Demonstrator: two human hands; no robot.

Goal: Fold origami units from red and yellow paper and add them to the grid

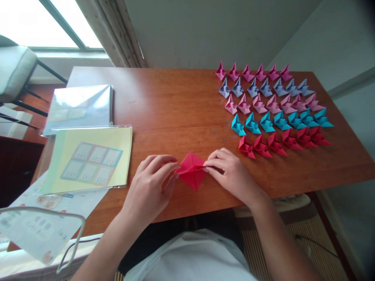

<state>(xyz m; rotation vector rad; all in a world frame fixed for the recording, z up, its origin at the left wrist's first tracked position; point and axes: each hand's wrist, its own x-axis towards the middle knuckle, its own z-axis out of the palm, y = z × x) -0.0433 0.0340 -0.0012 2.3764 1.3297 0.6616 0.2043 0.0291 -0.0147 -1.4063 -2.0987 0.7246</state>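
Observation:
A folded red origami paper [191, 173], diamond-shaped with a raised crease across its middle, lies near the table's front edge. My left hand [154, 179] pinches its left corner between thumb and fingers. At the right corner, my right hand [227, 168] grips the paper with its fingertips. The far and near points of the diamond are uncovered. To the right stand rows of finished origami pieces: red ones [275, 144] closest, then turquoise [266, 122], light pink [259, 104], lavender [265, 88] and dark pink [247, 73] at the back.
On the left of the wooden table [164, 101] lie a yellow packet [90, 160] in clear plastic and a pale packet [82, 105] behind it. Printed sheets [35, 226] and a bent white metal frame [79, 234] are at the lower left. A chair [17, 70] stands beyond the left edge.

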